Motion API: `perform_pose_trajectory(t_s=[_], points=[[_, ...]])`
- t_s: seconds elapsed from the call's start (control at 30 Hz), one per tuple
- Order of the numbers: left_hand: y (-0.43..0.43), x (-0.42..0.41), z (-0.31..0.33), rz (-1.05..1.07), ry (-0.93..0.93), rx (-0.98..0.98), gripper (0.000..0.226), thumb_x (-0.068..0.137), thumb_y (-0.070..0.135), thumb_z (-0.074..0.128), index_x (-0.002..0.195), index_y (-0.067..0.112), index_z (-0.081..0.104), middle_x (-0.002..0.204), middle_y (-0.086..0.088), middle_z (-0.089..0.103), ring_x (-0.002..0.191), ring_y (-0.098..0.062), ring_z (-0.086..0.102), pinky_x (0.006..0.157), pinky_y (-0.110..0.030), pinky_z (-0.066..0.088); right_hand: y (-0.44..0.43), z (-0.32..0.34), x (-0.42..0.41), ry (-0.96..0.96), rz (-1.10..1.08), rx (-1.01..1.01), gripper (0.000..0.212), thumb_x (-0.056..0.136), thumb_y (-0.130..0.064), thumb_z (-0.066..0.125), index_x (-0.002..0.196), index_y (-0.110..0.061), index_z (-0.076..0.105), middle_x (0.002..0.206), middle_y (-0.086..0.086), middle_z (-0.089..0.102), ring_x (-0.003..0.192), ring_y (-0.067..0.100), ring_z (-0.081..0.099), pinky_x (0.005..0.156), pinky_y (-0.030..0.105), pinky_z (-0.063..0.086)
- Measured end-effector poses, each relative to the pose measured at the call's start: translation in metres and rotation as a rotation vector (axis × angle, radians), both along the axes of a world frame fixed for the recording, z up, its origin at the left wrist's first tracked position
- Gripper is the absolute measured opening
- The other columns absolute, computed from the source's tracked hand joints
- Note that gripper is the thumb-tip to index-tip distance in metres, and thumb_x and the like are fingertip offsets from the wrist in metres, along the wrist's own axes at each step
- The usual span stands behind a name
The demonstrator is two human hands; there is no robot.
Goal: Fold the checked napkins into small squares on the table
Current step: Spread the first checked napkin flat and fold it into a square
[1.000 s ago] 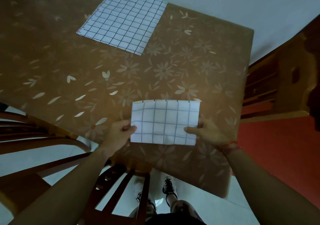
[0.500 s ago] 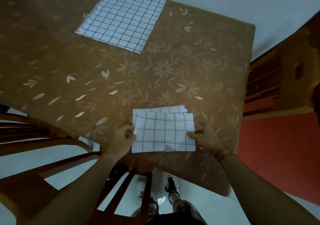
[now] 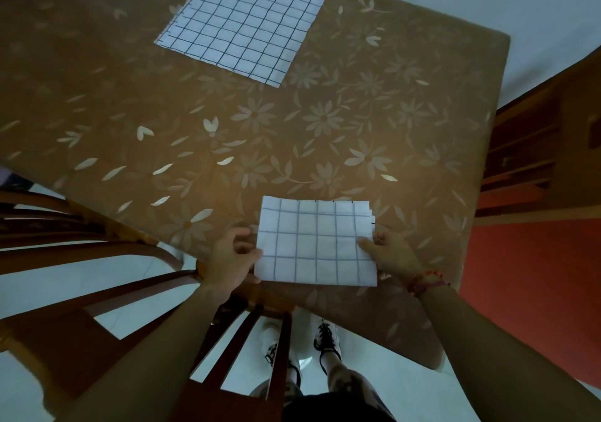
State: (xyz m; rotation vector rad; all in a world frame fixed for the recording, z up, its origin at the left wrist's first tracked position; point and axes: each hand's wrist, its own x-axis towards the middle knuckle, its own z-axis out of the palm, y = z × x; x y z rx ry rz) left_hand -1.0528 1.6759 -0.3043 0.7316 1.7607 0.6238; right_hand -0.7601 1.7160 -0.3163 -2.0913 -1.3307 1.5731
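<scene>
Two checked napkins are in view, and neither has reached a small square yet. One, the folded napkin (image 3: 315,243), lies at the near edge of the desk (image 3: 325,129), directly in front of the person. It is already doubled into a wide rectangle, and staggered layers show at its far right corner, where the edges do not quite line up. The left grip (image 3: 232,256) pinches the left edge, thumb on top and fingers curled beside the cloth. The right grip (image 3: 390,252) pinches the right edge in the same way, its thumb lying across the outermost column of checks. The piece is wider than it is deep, so I judge that at least one more fold, side to side, is needed before it counts as done, and the loose layers on the right probably want squaring first. Well apart from it, at the far side of the desk, the flat napkin (image 3: 244,21) lies fully spread and untouched, so all of its folding is left. By that reckoning the task is less than half done. A wooden chair (image 3: 247,340) stands between the person and the desk.
</scene>
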Motion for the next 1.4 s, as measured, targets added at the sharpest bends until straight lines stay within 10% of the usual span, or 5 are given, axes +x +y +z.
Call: perform_pose_trajectory(t_s=[0.4,0.77,1.07,1.23,1.4], points=[[-0.014,-0.002,-0.010,-0.231,0.177,0.016,0.038,0.084,0.012,0.070,0.114,0.023,0.049,0.096,-0.001,0.063,0.068,-0.024,0.067,0.047,-0.029,0.054,-0.004,0.012,0.004,-0.157,0.081,-0.164,0.018,0.082,-0.018,0.073,0.072,-0.008,0.062,0.068,0.006,0.064,0.034,0.004,0.058,0.031,0.014,0.039],[-0.018,0.000,-0.023,-0.320,0.421,0.199,0.021,0.087,0.023,0.067,0.106,0.018,0.058,0.093,0.003,0.063,0.088,-0.016,0.061,0.073,-0.034,0.057,-0.011,0.004,0.002,-0.330,0.082,-0.009,0.028,0.078,-0.039,0.072,0.062,-0.018,0.063,0.067,0.001,0.069,0.062,0.019,0.068,0.064,0.039,0.059],[-0.046,0.019,-0.020,-0.906,0.742,0.701,0.023,0.089,0.021,0.057,0.112,0.015,0.058,0.122,-0.007,0.055,0.113,-0.021,0.055,0.093,-0.033,0.051,-0.034,0.024,-0.022,-0.560,0.223,0.404,0.042,0.087,-0.045,0.056,0.119,-0.018,0.051,0.116,0.005,0.053,0.101,0.022,0.057,0.081,0.035,0.053],[-0.083,0.035,-0.032,-1.122,0.761,0.668,0.056,0.098,0.034,0.032,0.148,0.009,0.030,0.156,-0.012,0.027,0.145,-0.024,0.022,0.114,-0.041,0.025,-0.092,0.008,-0.072,-0.493,0.759,0.655,0.058,0.095,-0.035,0.041,0.146,-0.008,0.029,0.154,0.014,0.027,0.144,0.029,0.024,0.113,0.044,0.034],[-0.090,0.037,-0.043,-1.118,0.751,0.540,0.063,0.097,0.036,0.029,0.152,0.009,0.015,0.160,-0.010,0.012,0.148,-0.019,0.009,0.116,-0.044,0.024,-0.123,-0.021,-0.084,-0.527,0.939,0.746,0.060,0.101,-0.039,0.025,0.146,0.000,0.028,0.154,0.019,0.024,0.145,0.030,0.019,0.112,0.047,0.033]])
